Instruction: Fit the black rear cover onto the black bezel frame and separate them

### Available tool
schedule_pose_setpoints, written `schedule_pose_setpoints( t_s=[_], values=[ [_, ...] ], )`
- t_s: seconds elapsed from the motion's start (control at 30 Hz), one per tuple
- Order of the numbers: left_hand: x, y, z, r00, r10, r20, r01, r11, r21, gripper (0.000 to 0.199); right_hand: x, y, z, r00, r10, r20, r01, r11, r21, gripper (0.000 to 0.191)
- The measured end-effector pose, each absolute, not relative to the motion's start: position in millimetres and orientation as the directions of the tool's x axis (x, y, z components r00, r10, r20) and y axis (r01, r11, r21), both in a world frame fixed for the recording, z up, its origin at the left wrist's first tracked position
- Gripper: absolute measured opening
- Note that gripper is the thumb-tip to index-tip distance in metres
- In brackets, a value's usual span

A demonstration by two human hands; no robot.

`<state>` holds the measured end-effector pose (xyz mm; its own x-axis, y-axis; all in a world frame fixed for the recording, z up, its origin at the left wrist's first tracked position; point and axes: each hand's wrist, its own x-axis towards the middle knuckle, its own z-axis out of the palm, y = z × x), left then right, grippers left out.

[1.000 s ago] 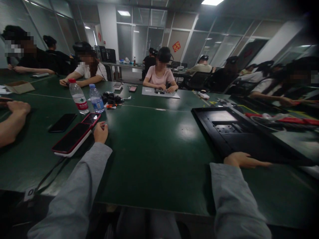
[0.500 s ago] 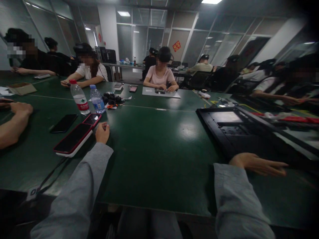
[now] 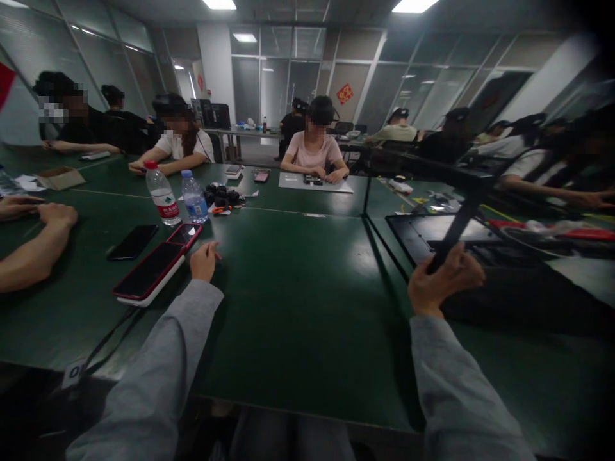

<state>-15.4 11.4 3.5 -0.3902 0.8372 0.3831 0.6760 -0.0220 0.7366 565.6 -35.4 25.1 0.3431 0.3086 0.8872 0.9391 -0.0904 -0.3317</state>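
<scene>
My right hand (image 3: pixel 444 278) is closed round one side of a thin black rectangular frame (image 3: pixel 454 234), which looks like a screen bezel. It is tilted up off the table, and its far corner reaches toward the table's middle. Beneath and behind it lies a flat black panel (image 3: pixel 504 269) with a pale shiny area. My left hand (image 3: pixel 204 261) rests on the green table, fingers loosely bent and apart, holding nothing. Just left of it, a phone in a red case (image 3: pixel 154 262) lies on a white block (image 3: pixel 154 285) with a dark strap.
A red-capped bottle (image 3: pixel 162 195) and a blue-capped bottle (image 3: pixel 194 200) stand beyond the phone. A second black phone (image 3: pixel 133 242) lies at left, near another person's arm (image 3: pixel 41 246). A person across the table works on a pale mat (image 3: pixel 331 186). Red items (image 3: pixel 567 234) lie at right.
My right hand has taken hold of the black frame and raised it from the panel, tilting it up and leftward. My left hand stays beside the phone.
</scene>
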Motion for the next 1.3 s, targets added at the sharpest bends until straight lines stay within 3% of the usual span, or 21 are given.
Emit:
schedule_pose_setpoints(
  t_s=[0.07,0.17,0.5,0.6,0.73,0.87,1.03,1.17,1.3],
  values=[
    [-15,14,0,-0.373,0.834,0.407,0.639,-0.086,0.764,0.04,556,-32,24,0.291,0.277,0.916,0.957,-0.097,-0.274,0.069],
    [-15,18,-5,-0.352,0.828,0.436,0.602,-0.156,0.783,0.043,543,-32,27,0.303,0.272,0.913,0.953,-0.067,-0.296,0.071],
    [3,21,-15,-0.229,0.862,0.453,0.512,-0.29,0.809,0.082,524,-18,17,0.286,0.491,0.823,0.898,0.163,-0.409,0.068],
    [8,20,-14,-0.187,0.897,0.4,0.481,-0.271,0.834,0.066,524,-6,11,0.317,0.567,0.76,0.863,0.16,-0.479,0.068],
    [7,16,-8,-0.21,0.921,0.329,0.505,-0.186,0.843,0.041,528,3,-6,0.401,0.741,0.538,0.793,0.013,-0.609,0.076],
    [-2,13,-3,-0.313,0.908,0.277,0.62,-0.026,0.785,0.032,535,10,-28,0.328,0.869,0.369,0.732,0.013,-0.681,0.065],
    [-8,14,-5,-0.362,0.892,0.272,0.717,0.08,0.693,0.034,538,17,-39,0.172,0.908,0.382,0.645,0.189,-0.741,0.053],
    [-5,13,-10,-0.286,0.874,0.393,0.821,0.011,0.572,0.036,536,17,-38,0.233,0.875,0.425,0.746,0.12,-0.655,0.05],
    [-2,12,-13,-0.283,0.857,0.43,0.846,0.011,0.534,0.027,535,16,-37,0.239,0.887,0.396,0.775,0.071,-0.628,0.054]
  ],
)
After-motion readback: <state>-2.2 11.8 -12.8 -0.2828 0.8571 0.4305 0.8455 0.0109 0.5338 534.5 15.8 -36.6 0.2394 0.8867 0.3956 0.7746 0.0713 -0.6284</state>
